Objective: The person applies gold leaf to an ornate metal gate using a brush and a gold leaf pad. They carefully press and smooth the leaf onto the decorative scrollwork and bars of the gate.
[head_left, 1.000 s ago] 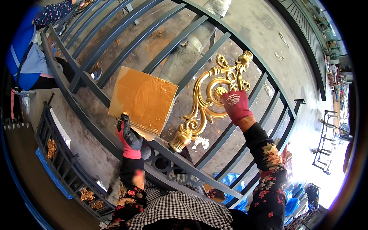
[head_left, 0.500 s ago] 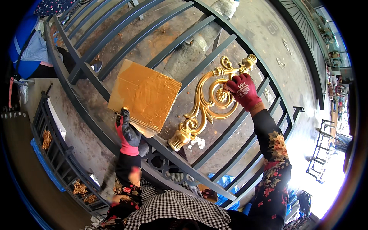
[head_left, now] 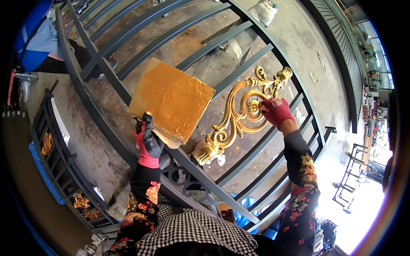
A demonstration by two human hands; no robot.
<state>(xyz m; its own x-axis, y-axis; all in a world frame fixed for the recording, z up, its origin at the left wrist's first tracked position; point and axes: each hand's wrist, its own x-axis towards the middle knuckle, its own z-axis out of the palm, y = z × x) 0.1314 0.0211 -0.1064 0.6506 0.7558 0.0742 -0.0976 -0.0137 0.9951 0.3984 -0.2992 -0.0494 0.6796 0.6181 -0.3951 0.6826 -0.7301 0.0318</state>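
Observation:
My left hand (head_left: 149, 143), in a black and red glove, grips the lower left edge of a cardboard piece (head_left: 173, 102) smeared with gold paint. The cardboard lies tilted over the bars of a dark grey metal railing (head_left: 232, 62). Between the bars sits a gold scroll ornament (head_left: 232, 109) with a flower inside its ring. My right hand (head_left: 276, 112), in a dark red glove, is closed at the right side of that ring, beside the flower. Its fingertips are bunched against the scroll. Whatever they may hold is hidden.
Another dark railing (head_left: 64, 170) with gold ornaments lies at the left over blue sheeting. A wrapped support (head_left: 220, 55) stands beneath the bars. Dark slatted panels (head_left: 337, 51) are at the far right. A person's blue clothing (head_left: 32, 42) shows at upper left.
My right hand has moved down the ring, from its upper right to its right side. My left hand keeps its grip on the cardboard. The whole view has shifted slightly.

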